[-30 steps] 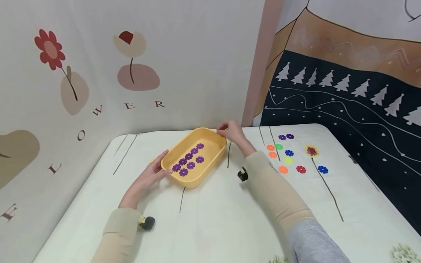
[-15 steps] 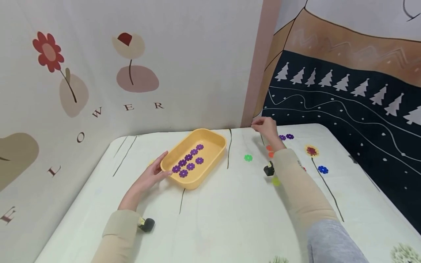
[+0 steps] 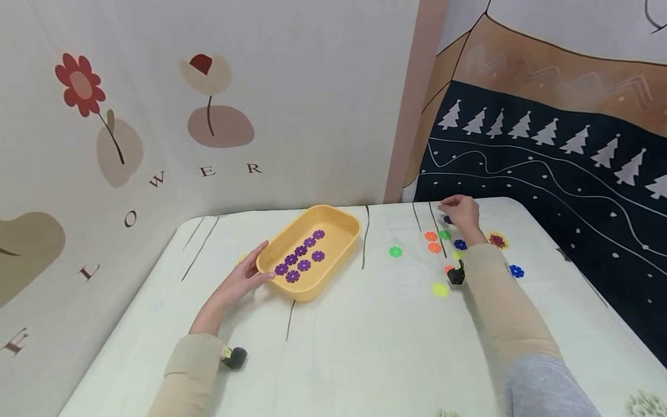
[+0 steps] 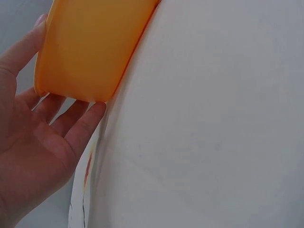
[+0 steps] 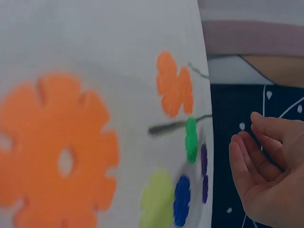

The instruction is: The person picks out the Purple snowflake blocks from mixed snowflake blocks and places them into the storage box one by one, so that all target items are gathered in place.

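Note:
Near the table's middle is a yellow plastic basin point(image 3: 346, 255), with several purple flower-shaped discs point(image 3: 318, 256) lying inside. My left hand point(image 3: 242, 275) holds the basin's near-left end. In the left wrist view its fingers point(image 4: 85, 126) press the end wall and its thumb lies along the rim side. At the far right, my right hand point(image 3: 462, 214) hovers over a purple flower disc point(image 3: 448, 220), which it partly covers. The right wrist view shows that hand point(image 5: 266, 166) with thumb and fingers slightly bent and apart, nothing between them.
Loose flower discs lie right of the basin: green point(image 3: 395, 252), orange point(image 3: 434, 248), yellow point(image 3: 440, 289) and blue point(image 3: 516, 271). A flower-printed cloth wall point(image 3: 312, 116) rises behind the white table point(image 3: 333, 359); a dark tree-patterned cloth point(image 3: 568, 191) hangs at right.
My right hand has moved right, from the basin's far rim to the purple discs. Green and yellow discs formerly under that arm now show. My left hand stays on the basin.

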The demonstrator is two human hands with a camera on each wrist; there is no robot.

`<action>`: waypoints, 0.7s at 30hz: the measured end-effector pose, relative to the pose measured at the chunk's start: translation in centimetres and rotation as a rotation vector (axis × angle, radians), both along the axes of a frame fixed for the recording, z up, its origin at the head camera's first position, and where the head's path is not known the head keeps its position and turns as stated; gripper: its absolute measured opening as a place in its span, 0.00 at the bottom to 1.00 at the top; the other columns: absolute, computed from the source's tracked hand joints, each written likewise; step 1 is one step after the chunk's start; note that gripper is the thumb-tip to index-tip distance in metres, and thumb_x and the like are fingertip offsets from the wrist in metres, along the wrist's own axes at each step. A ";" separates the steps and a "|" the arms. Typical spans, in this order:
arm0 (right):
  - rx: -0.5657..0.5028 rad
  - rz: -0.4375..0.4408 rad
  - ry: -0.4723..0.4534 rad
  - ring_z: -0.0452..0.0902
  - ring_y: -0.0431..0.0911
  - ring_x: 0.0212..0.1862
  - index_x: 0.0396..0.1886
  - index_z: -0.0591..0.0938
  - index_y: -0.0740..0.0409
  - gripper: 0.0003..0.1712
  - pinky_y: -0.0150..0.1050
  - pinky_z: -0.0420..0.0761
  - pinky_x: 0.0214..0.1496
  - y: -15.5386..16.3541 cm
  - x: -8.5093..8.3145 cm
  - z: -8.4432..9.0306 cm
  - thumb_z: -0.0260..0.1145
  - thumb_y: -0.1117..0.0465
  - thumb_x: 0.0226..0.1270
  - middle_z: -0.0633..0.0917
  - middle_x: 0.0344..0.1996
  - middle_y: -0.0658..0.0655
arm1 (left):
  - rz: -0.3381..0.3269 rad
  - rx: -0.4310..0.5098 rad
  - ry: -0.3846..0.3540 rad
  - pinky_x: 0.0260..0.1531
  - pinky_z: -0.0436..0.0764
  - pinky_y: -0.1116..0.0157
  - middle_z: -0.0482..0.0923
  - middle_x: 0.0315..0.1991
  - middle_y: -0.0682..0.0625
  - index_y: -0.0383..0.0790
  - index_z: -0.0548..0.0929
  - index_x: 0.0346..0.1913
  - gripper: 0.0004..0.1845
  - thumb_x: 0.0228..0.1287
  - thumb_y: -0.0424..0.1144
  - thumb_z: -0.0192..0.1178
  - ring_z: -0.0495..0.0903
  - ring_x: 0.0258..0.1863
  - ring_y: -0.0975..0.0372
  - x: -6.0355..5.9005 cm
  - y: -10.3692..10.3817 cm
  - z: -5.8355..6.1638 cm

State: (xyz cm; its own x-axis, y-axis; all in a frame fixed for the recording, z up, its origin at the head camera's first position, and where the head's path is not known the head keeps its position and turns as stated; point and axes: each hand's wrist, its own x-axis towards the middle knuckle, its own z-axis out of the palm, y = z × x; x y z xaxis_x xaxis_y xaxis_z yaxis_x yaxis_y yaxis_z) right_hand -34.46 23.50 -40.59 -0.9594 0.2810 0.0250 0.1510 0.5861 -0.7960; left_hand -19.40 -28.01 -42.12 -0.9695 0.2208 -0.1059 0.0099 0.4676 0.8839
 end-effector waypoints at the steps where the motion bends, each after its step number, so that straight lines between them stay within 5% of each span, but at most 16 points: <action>1: -0.008 -0.005 -0.012 0.78 0.55 0.52 0.54 0.82 0.65 0.17 0.46 0.80 0.60 0.3 0.0 -0.2 0.62 0.59 0.73 0.83 0.55 0.67 | 0.000 0.003 0.000 0.75 0.59 0.44 0.46 0.81 0.39 0.53 0.43 0.81 0.46 0.71 0.42 0.60 0.54 0.78 0.42 0.0 0.0 0.0; 13: -0.094 -0.053 -0.159 0.72 0.57 0.60 0.62 0.78 0.65 0.21 0.48 0.75 0.71 2.4 0.5 -1.2 0.61 0.62 0.73 0.78 0.63 0.66 | 0.020 0.004 -0.011 0.75 0.58 0.44 0.46 0.81 0.41 0.54 0.45 0.81 0.45 0.70 0.42 0.61 0.53 0.78 0.43 -0.1 0.2 -0.1; 21: -0.034 0.029 -0.219 0.70 0.59 0.62 0.64 0.77 0.65 0.22 0.51 0.72 0.75 2.8 -0.1 -1.8 0.61 0.69 0.71 0.77 0.62 0.69 | 0.051 -0.028 -0.048 0.76 0.57 0.44 0.45 0.81 0.42 0.57 0.43 0.81 0.46 0.70 0.46 0.62 0.51 0.79 0.44 0.1 0.3 0.2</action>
